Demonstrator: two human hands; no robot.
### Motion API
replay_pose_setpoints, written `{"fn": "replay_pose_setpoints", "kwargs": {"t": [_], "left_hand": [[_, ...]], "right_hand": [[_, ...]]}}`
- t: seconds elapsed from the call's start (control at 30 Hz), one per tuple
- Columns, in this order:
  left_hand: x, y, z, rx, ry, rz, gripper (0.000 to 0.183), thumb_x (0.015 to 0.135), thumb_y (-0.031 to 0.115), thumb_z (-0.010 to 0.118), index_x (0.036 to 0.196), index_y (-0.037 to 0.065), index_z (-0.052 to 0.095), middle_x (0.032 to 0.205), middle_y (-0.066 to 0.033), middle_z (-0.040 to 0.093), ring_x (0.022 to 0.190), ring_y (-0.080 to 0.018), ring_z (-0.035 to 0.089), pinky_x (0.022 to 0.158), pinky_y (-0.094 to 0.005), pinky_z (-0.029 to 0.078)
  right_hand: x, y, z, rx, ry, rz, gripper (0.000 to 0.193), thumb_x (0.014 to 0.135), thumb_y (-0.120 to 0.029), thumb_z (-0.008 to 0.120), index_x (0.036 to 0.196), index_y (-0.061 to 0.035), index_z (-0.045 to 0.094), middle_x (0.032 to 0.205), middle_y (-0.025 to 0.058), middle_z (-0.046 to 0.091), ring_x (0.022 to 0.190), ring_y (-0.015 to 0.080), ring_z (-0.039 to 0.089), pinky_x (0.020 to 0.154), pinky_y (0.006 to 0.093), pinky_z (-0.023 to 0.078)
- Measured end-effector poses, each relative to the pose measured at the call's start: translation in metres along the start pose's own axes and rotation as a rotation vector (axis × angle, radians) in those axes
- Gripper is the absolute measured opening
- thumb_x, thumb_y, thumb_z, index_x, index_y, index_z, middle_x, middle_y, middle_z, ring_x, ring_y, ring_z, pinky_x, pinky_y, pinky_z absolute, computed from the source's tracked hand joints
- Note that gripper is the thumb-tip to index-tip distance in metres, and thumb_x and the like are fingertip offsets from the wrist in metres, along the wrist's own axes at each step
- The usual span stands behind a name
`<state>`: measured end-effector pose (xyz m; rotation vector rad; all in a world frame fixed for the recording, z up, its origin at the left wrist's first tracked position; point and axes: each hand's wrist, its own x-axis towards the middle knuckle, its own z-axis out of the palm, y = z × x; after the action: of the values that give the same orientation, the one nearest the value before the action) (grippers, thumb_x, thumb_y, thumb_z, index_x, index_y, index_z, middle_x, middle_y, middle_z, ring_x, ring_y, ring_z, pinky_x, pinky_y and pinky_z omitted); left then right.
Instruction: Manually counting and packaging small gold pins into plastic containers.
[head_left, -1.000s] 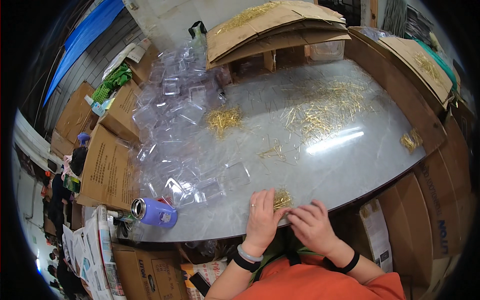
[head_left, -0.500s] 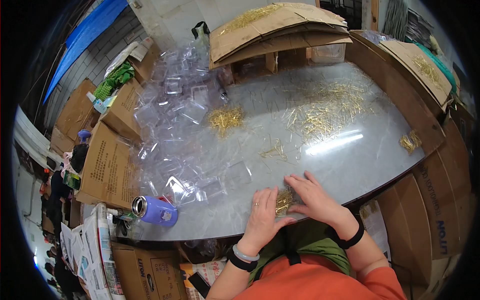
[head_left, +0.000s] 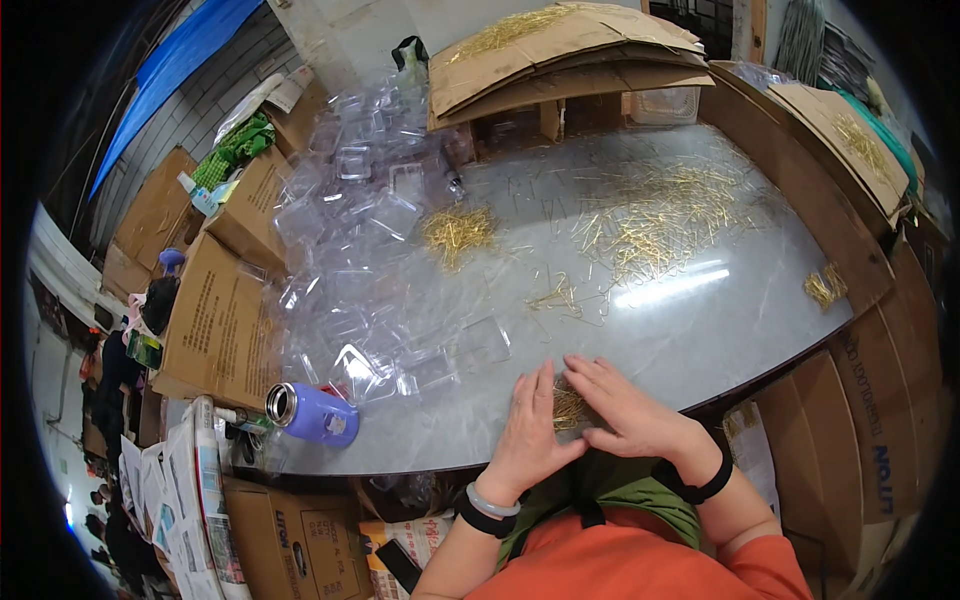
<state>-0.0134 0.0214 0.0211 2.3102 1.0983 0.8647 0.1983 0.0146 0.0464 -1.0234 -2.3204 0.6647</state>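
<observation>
At the table's near edge, my left hand [head_left: 528,430] and my right hand [head_left: 632,412] face each other around a small bundle of gold wire hooks [head_left: 568,406]. My palms press the bundle from both sides, with the fingers stretched forward and the thumbs near each other at its near end. The hands partly cover the bundle. Beyond them lie a few loose gold hooks [head_left: 562,296], a wide scatter of hooks [head_left: 665,225] and a tight heap of them [head_left: 459,234]. A separate small bundle [head_left: 825,287] rests by the right edge.
Many clear plastic boxes [head_left: 365,270] spread over the left of the grey table [head_left: 690,345]. A purple bottle [head_left: 322,418] without a lid stands at the near left. Cardboard boxes [head_left: 222,325] line the left side, and cardboard sheets [head_left: 570,60] roof the far edge.
My two hands remain around the bundle, with slightly shifted fingers; the right hand's fingers lie closer together. The whole view has shifted a little.
</observation>
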Motion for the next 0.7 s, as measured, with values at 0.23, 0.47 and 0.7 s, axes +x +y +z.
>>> {"fn": "replay_pose_setpoints", "kwargs": {"t": [0.23, 0.47, 0.7], "left_hand": [[-0.002, -0.011, 0.000, -0.112, -0.013, 0.015, 0.130, 0.068, 0.022, 0.093, 0.162, 0.003, 0.005, 0.159, -0.0262, 0.030, 0.141, -0.0443, 0.039, 0.116, -0.0497, 0.038], [-0.015, 0.000, -0.023, 0.055, 0.059, -0.090, 0.094, 0.074, 0.022, 0.090, 0.150, -0.001, 0.040, 0.146, -0.0254, 0.045, 0.131, -0.0449, 0.048, 0.107, -0.0492, 0.044], [-0.028, 0.012, -0.030, 0.134, 0.077, -0.332, 0.062, 0.078, 0.012, 0.084, 0.132, -0.002, 0.058, 0.115, -0.0195, 0.058, 0.088, -0.0327, 0.064, 0.078, -0.0412, 0.054]], "right_hand": [[0.014, 0.005, 0.022, -0.167, 0.063, -0.062, 0.057, 0.090, -0.020, 0.069, 0.137, 0.0063, 0.049, 0.146, 0.0236, 0.047, 0.137, 0.0412, 0.047, 0.117, 0.0502, 0.036], [0.009, 0.003, 0.018, -0.137, 0.071, 0.057, 0.050, 0.094, -0.023, 0.067, 0.134, 0.0032, 0.053, 0.144, 0.0218, 0.048, 0.135, 0.0411, 0.047, 0.116, 0.0503, 0.037], [0.010, -0.002, 0.015, -0.283, 0.047, -0.135, 0.061, 0.094, -0.027, 0.069, 0.141, 0.0044, 0.047, 0.145, 0.0243, 0.047, 0.139, 0.0439, 0.043, 0.118, 0.0509, 0.035]]}}
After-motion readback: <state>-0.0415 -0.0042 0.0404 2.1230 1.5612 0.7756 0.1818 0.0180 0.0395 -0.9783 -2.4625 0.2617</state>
